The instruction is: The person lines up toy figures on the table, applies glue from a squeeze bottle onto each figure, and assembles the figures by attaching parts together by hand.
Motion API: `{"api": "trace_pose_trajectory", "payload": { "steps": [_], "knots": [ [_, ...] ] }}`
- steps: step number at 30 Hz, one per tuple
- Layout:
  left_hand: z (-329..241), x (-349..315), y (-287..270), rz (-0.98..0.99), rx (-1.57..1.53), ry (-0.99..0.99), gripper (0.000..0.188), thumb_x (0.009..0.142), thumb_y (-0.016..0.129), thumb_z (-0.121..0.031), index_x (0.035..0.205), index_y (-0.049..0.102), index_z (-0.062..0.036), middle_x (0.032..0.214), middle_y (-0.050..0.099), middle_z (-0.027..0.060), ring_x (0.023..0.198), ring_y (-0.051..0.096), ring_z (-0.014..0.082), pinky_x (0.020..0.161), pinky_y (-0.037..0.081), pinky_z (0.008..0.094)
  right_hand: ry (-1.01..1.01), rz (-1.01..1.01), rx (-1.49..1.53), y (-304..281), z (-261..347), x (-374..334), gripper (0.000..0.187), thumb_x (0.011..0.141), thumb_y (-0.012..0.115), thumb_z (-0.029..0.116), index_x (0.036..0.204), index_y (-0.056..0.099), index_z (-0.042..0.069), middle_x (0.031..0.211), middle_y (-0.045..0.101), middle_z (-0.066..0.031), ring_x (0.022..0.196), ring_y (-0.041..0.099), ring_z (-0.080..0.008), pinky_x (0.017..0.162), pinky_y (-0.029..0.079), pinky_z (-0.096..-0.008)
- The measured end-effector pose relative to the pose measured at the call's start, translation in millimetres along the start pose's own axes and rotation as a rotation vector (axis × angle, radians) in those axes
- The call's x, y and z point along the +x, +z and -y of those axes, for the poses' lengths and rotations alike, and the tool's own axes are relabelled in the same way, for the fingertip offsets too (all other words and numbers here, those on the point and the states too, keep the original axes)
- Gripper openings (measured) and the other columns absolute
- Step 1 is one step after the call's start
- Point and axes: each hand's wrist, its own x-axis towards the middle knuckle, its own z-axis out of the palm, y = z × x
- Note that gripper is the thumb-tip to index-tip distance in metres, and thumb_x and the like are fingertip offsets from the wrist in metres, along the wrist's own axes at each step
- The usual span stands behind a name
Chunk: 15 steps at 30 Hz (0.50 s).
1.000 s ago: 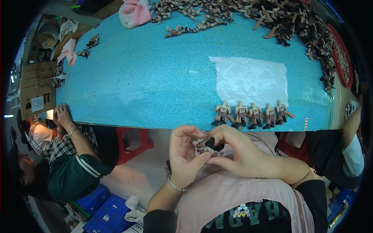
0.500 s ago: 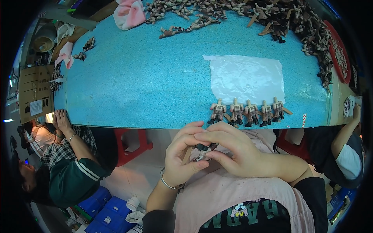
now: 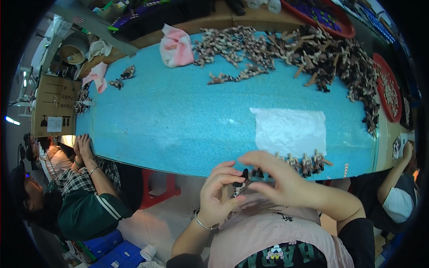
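Just off the table's near edge, my left hand (image 3: pixel 220 192) is closed round a small toy figure (image 3: pixel 239 188) with black feet pointing up; a tan strip shows by its fingers. Beside it hovers my right hand (image 3: pixel 279 178), thumb and fingers apart, nothing seen between them. Behind the right hand a row of several toy figures (image 3: pixel 306 164) in brown and cream lies along the near edge, partly hidden by that hand. A white plastic sheet (image 3: pixel 290 129) lies just beyond the row.
A heap of figure parts (image 3: pixel 326 62) spans the far side of the blue table (image 3: pixel 170 120). Red trays (image 3: pixel 389 89) stand at the right and far right. A pink cloth (image 3: pixel 176 47) lies at the far left. A co-worker's hands (image 3: pixel 83 149) rest at the left edge.
My right hand has come away from the figure and opened its fingers. The left hand keeps hold of it. The whole view has shifted, showing more of the table's far side.
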Motion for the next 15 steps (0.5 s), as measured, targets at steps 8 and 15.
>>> {"api": "trace_pose_trajectory", "payload": {
  "steps": [8, 15],
  "knots": [
    [10, 46, -72, -0.211, 0.726, 0.186, 0.036, 0.062, 0.081, -0.006, 0.094, 0.064, -0.007, 0.103, 0.062, 0.0095, 0.111, 0.055, 0.0333, 0.093, 0.042, 0.043, -0.143, -0.173, -0.717, -35, -47, 140, 0.022, 0.075, 0.064, -0.003, 0.097, 0.06, 0.003, 0.095, 0.057, -0.0117, 0.095, 0.056, -0.0293, 0.079, 0.046, -0.0397],
    [34, 103, -188, -0.587, 1.255, 0.315, 0.037, 0.069, 0.074, -0.003, 0.103, 0.06, -0.0043, 0.112, 0.06, 0.0144, 0.112, 0.052, 0.0345, 0.097, 0.037, 0.0452, -0.394, -0.146, -1.407, -13, -92, 181, 0.011, 0.072, 0.062, 0.007, 0.082, 0.058, 0.006, 0.083, 0.057, -0.0099, 0.085, 0.055, -0.0248, 0.078, 0.041, -0.034]
  ]
}}
